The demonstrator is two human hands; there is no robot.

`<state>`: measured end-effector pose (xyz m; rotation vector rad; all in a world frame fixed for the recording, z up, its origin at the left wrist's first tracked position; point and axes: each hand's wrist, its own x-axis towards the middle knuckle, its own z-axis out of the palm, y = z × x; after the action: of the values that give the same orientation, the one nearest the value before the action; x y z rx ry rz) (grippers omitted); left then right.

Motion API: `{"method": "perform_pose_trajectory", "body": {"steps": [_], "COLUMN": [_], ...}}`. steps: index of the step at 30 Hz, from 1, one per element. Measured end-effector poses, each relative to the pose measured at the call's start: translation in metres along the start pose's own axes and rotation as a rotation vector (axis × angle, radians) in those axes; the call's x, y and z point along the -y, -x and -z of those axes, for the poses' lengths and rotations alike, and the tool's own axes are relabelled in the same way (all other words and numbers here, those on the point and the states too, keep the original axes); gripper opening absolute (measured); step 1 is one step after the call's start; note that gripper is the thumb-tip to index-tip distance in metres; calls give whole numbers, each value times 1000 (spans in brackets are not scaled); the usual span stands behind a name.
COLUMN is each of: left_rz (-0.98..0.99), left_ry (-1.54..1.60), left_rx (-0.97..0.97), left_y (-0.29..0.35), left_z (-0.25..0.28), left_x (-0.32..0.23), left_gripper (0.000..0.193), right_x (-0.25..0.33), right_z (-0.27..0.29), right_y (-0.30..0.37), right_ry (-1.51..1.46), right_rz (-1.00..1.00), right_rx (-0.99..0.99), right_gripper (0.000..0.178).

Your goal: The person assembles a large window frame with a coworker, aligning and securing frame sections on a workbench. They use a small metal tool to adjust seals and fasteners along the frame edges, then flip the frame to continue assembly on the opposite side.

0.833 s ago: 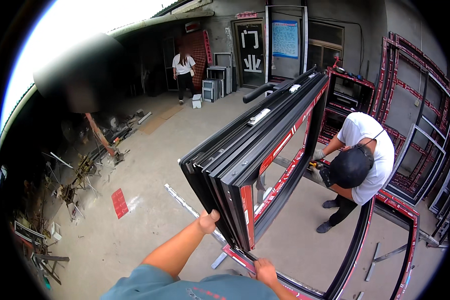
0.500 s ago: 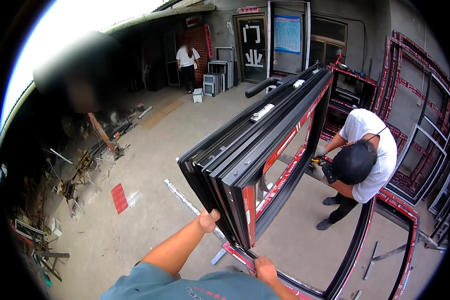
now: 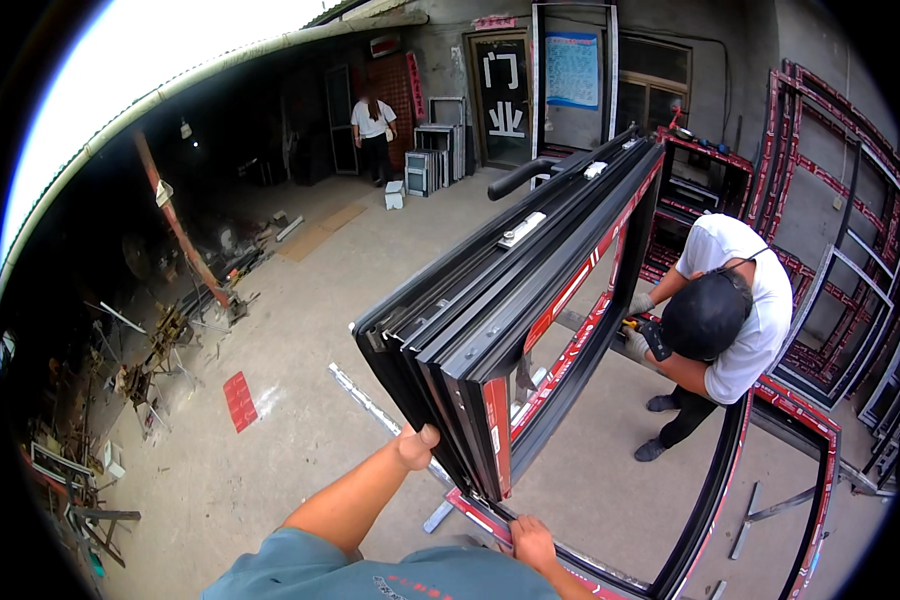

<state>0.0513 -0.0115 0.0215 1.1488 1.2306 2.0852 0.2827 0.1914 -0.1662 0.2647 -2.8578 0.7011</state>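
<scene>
A thick black window sash [image 3: 448, 350] with red protective film stands raised at an angle before me. My left hand [image 3: 417, 447] is closed on its near lower corner, the thumb showing and the fingers hidden behind the edge. Lower down, my right hand [image 3: 533, 540] is wrapped over the near bar of a large black window frame [image 3: 705, 530], just right of the sash's bottom corner. Across the frame, a co-worker in a white shirt [image 3: 745, 310] bends over it with gloved hands [image 3: 638, 335], holding a yellow-and-black power tool [image 3: 646, 336].
A black handle [image 3: 520, 178] juts from the sash's far side. More film-wrapped frames [image 3: 830, 240] lean along the right wall. Metal scraps and stands [image 3: 160, 350] clutter the left side. Farther back, another person [image 3: 374, 130] stands near stacked small frames [image 3: 435, 160].
A dark blurred shape at the upper left has gone, baring a slanting post there. The person at the back has turned slightly. My hands and the sash have hardly moved.
</scene>
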Motion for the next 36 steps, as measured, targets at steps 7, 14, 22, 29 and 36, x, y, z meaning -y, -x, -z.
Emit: {"method": "perform_pose_trajectory", "body": {"steps": [7, 14, 22, 29, 36], "left_rz": [-16, -22, 73, -30, -86], "left_ry": [7, 7, 48, -75, -72], "left_rx": [12, 20, -65, -93, 11], "left_y": [0, -1, -1, -27, -46], "left_z": [1, 1, 2, -37, -53], "left_x": [3, 0, 1, -25, -30], "left_gripper": [79, 79, 91, 104, 99], "right_x": [0, 2, 3, -1, -2], "right_z": [0, 1, 3, 6, 6], "right_y": [1, 1, 4, 9, 12], "right_ry": [-2, -10, -7, -33, -19], "right_rz": [-14, -15, -31, -35, -52], "right_rx": [2, -13, -11, -15, 1], "right_gripper": [39, 39, 39, 38, 37]}}
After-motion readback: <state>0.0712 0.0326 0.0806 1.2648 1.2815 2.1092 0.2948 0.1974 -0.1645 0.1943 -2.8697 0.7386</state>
